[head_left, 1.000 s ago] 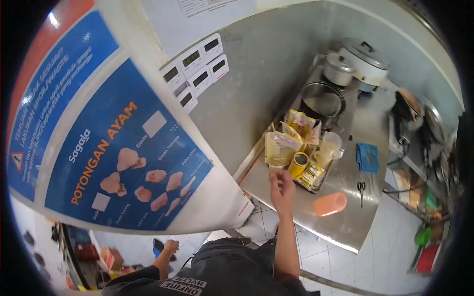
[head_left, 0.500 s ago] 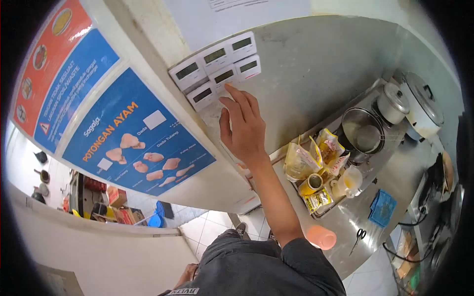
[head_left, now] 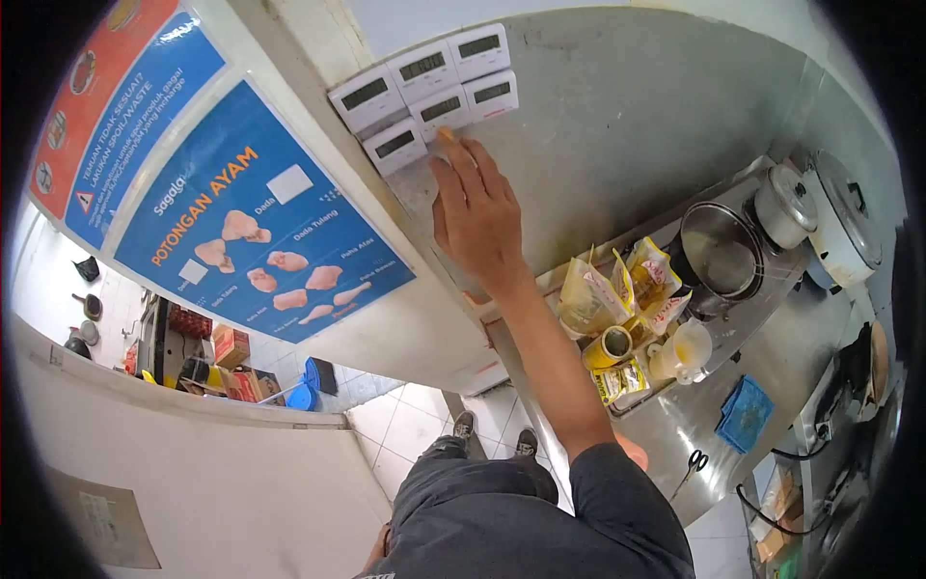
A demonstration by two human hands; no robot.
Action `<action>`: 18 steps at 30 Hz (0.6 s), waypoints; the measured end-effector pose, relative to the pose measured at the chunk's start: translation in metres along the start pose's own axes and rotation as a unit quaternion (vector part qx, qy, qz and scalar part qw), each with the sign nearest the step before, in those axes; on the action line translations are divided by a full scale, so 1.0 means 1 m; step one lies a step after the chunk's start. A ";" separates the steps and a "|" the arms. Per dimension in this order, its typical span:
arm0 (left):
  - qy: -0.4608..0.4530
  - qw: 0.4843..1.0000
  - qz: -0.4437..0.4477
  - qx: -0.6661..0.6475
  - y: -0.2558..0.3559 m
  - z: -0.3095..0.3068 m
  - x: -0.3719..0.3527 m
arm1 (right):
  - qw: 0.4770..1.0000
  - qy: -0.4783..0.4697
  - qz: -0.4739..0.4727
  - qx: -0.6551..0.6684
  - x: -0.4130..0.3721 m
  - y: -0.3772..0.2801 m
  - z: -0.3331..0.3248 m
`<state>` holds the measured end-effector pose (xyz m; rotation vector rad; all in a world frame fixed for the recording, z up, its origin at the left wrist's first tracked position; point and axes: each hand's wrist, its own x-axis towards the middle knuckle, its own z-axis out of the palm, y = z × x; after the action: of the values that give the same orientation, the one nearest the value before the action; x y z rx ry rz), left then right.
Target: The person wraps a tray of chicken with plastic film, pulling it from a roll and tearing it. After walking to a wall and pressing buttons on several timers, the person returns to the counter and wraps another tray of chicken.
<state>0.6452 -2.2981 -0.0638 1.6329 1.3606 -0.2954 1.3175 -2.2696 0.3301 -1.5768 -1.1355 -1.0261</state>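
Note:
My right hand [head_left: 479, 217] reaches up to the wall with its back toward me, fingers stretched out and holding nothing. One fingertip is right at the lower edge of a white digital timer [head_left: 443, 111], the middle one of the lower row. Around it several more timers are mounted in two rows, among them one at the lower left [head_left: 395, 146] and one at the upper right [head_left: 479, 50]. Low by my body, only a sliver of my left hand [head_left: 380, 552] shows; its fingers are hidden behind my dark shirt.
Blue chicken-cut poster [head_left: 265, 217] covers the panel on the left. Along the steel counter [head_left: 666, 439] stand opened yellow packets [head_left: 590, 294], a plastic jug [head_left: 687, 352], a dark pot [head_left: 719, 253] and lidded pots [head_left: 783, 207]. Scissors [head_left: 693, 467] and a blue cloth [head_left: 745, 415] lie nearer.
The view has shifted, with the timers now higher in it. My right hand stays by the lower middle timer, fingers pointing up. Less of my left hand shows.

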 end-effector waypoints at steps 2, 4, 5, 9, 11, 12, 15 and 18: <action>0.000 1.000 -0.004 -0.003 -0.006 0.003 -0.008 | 1.000 -0.001 0.009 -0.007 -0.001 0.009 -0.003; -0.002 1.000 -0.004 0.000 -0.013 0.005 -0.014 | 1.000 0.000 0.018 -0.015 0.000 0.019 -0.003; -0.002 1.000 -0.003 0.001 -0.015 0.005 -0.015 | 1.000 0.016 0.010 -0.019 0.000 0.025 -0.002; -0.005 1.000 -0.004 0.008 -0.012 0.003 -0.020 | 0.998 0.021 -0.019 -0.051 0.003 0.043 -0.008; -0.004 1.000 -0.008 0.010 -0.006 0.001 -0.025 | 0.997 0.021 -0.038 -0.057 0.004 0.055 -0.008; -0.003 1.000 -0.010 0.013 -0.001 -0.001 -0.026 | 0.996 0.021 -0.059 -0.061 0.005 0.060 -0.008; 0.000 0.999 -0.018 0.039 0.009 -0.003 -0.030 | 0.994 0.007 -0.093 -0.059 0.007 0.071 -0.012; 0.017 0.996 -0.015 -0.085 0.015 0.001 -0.037 | 0.989 -0.013 -0.116 -0.087 0.007 0.076 -0.019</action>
<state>0.6449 -2.3208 -0.0309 1.4842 1.3971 -0.1654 1.3901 -2.2985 0.3258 -1.6247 -1.2984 -1.2910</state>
